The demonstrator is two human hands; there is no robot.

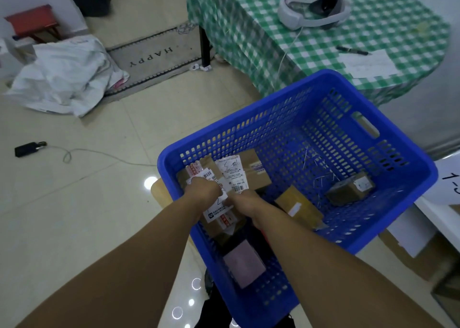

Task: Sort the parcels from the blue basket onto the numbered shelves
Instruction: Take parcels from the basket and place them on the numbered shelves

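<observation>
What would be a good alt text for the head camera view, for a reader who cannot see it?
Seen from above, a person's left hand and right hand reach into a blue basket and grip a labelled cardboard parcel among several others. Behind it are a green checked table and a tiled floor.

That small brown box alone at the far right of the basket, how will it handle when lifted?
The small brown box looks stiff: taped cardboard with square edges. Probably light, given its compact size. It sits tilted against the blue basket wall, so it may shift if nudged.
</observation>
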